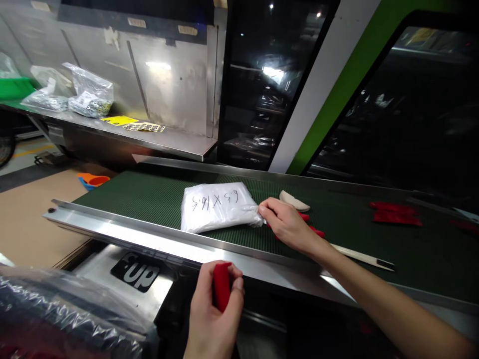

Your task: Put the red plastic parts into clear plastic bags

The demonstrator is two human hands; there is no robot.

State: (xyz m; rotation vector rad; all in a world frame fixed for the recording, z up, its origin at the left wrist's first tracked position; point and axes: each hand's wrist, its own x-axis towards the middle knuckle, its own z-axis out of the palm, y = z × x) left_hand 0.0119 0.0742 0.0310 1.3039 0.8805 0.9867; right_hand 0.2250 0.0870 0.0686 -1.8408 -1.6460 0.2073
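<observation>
My left hand [213, 311] is low in front of the conveyor's steel rail, fingers closed around a small red piece [221, 291]. My right hand [286, 224] reaches over the rail onto the green belt [149, 199] and pinches the right corner of a white plastic bag [217, 205] with "6.5 x 16.5" handwritten on it. Under and beside that hand lie more red pieces [312, 230]. A cream curved piece [294, 201] rests just beyond my fingers, and a thin pale stick [361, 257] lies along the belt under my forearm.
More red pieces [394, 213] lie further right on the belt. A steel shelf [157, 139] at the back left carries clear bags of small parts [90, 94] and yellow sheets [119, 120]. A crumpled plastic bag [63, 309] sits at lower left. Orange cup [95, 180] on cardboard.
</observation>
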